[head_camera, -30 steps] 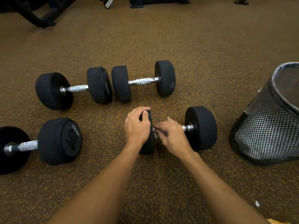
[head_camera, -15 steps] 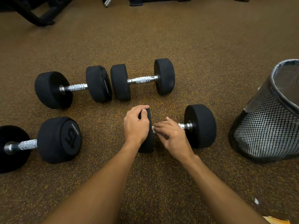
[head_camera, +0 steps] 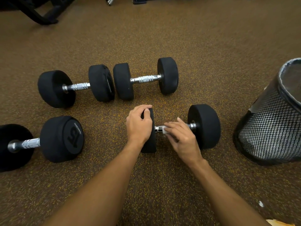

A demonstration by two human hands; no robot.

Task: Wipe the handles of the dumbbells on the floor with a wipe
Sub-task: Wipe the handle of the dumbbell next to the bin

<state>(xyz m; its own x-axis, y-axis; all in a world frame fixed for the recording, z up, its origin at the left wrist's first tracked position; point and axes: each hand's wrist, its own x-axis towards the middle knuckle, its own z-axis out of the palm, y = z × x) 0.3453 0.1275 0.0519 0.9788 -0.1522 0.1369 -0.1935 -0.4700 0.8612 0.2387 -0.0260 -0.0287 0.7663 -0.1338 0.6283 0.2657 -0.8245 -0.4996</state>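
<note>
My left hand [head_camera: 139, 126] grips the left head of the nearest dumbbell [head_camera: 205, 126], which lies on the gym floor [head_camera: 211, 46] at center. My right hand [head_camera: 182, 137] curls over a white wipe [head_camera: 164, 130], holding it on the chrome handle [head_camera: 157, 129]. A mesh bin [head_camera: 270, 131] stands at 3 o'clock.

Warm, dimmish indoor light, spread evenly from overhead, so only soft shadows are thrown under the dumbbells [head_camera: 167, 75]. Small glints are picked up on the chrome handles [head_camera: 143, 79]. The right hand [head_camera: 182, 137] and wipe [head_camera: 163, 130] are smeared by motion blur. Edges are bent by the wide lens; the mesh bin [head_camera: 268, 128] is leaned outward.
</note>
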